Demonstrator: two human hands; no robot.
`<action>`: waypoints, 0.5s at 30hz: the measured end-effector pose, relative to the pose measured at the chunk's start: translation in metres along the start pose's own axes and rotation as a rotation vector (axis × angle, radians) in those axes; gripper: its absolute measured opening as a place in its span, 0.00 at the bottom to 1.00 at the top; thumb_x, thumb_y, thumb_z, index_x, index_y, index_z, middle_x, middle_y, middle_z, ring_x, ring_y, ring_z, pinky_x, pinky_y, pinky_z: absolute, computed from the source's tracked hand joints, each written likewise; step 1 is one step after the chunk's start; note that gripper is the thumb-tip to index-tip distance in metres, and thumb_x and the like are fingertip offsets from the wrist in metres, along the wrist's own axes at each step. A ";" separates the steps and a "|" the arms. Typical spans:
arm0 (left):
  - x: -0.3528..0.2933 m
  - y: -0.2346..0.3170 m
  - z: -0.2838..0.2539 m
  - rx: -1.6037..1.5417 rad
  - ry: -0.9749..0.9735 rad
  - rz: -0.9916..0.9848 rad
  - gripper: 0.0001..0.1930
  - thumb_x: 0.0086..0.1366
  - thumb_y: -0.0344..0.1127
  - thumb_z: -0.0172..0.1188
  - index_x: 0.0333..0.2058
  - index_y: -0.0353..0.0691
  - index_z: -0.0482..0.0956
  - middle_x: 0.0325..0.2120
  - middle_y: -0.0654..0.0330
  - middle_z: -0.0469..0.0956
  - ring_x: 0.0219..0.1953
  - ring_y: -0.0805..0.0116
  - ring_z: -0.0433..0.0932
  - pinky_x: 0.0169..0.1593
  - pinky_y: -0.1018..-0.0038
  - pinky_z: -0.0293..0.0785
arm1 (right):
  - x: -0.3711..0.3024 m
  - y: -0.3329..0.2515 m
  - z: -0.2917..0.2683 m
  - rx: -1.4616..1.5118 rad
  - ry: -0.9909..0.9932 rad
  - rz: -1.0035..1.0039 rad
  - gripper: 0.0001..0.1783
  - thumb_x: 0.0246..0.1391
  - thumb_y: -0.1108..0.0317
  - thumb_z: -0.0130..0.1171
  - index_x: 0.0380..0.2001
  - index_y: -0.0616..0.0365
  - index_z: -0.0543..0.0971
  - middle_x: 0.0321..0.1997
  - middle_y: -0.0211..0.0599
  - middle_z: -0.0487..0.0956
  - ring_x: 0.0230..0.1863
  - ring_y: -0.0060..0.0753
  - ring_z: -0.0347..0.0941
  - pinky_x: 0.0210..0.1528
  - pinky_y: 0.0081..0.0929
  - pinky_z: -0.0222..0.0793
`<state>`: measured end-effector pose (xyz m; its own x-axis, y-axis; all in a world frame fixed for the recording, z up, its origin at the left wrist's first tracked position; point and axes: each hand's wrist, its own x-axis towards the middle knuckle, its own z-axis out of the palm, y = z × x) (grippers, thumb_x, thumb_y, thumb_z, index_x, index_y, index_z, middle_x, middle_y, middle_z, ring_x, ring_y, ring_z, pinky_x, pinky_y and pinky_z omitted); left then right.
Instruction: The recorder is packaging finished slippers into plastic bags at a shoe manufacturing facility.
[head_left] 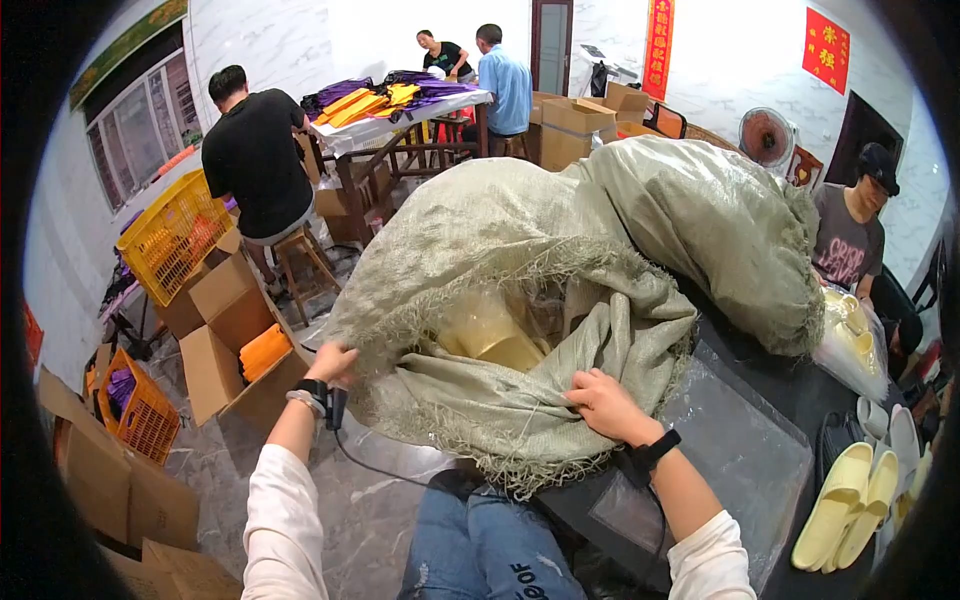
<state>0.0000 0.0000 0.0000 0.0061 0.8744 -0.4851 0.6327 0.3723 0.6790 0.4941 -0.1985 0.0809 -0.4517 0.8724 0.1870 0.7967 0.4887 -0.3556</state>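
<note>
A large pale green woven sack [460,215] with frayed edges lies before me, its mouth gaping toward me. Inside the opening I see pale yellow things in clear plastic [495,335]; their kind is hard to make out. My left hand [333,363] is closed on the sack's left rim. On the near right side, my right hand [606,404] grips a fold of the sack's mouth, fingers curled into the cloth. Behind it and to the right lies another full woven sack [705,215]. Each of my wrists wears a dark band.
Yellow slippers [845,490] and clear plastic bags [725,440] lie on the dark table to the right. Cardboard boxes [235,300] and orange crates [140,410] stand on the left floor. Several people sit or stand around, one beside a table [390,125] of purple and orange goods.
</note>
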 end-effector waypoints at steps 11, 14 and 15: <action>-0.098 0.114 0.137 0.693 -0.335 0.977 0.53 0.40 0.48 0.72 0.61 0.35 0.51 0.56 0.44 0.63 0.59 0.50 0.61 0.61 0.58 0.53 | 0.019 -0.011 -0.027 0.235 -0.232 -0.033 0.21 0.50 0.60 0.54 0.44 0.64 0.71 0.41 0.45 0.70 0.48 0.48 0.65 0.50 0.38 0.62; -0.080 0.104 0.150 0.631 -0.072 0.954 0.35 0.40 0.40 0.71 0.49 0.39 0.70 0.38 0.48 0.76 0.43 0.49 0.73 0.45 0.61 0.68 | 0.028 -0.033 -0.040 0.033 -0.399 -0.042 0.40 0.42 0.49 0.62 0.51 0.66 0.64 0.44 0.49 0.69 0.54 0.44 0.63 0.52 0.36 0.61; -0.081 0.104 0.151 0.549 0.032 0.937 0.29 0.40 0.37 0.70 0.45 0.41 0.75 0.34 0.49 0.77 0.39 0.47 0.74 0.40 0.62 0.70 | 0.032 -0.037 -0.038 0.026 -0.403 -0.038 0.40 0.42 0.49 0.62 0.51 0.66 0.64 0.44 0.49 0.69 0.54 0.44 0.63 0.52 0.36 0.61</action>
<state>0.1822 -0.0790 0.0264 0.6519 0.7491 0.1177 0.6471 -0.6305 0.4286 0.4653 -0.1880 0.1344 -0.6059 0.7769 -0.1713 0.7683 0.5156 -0.3793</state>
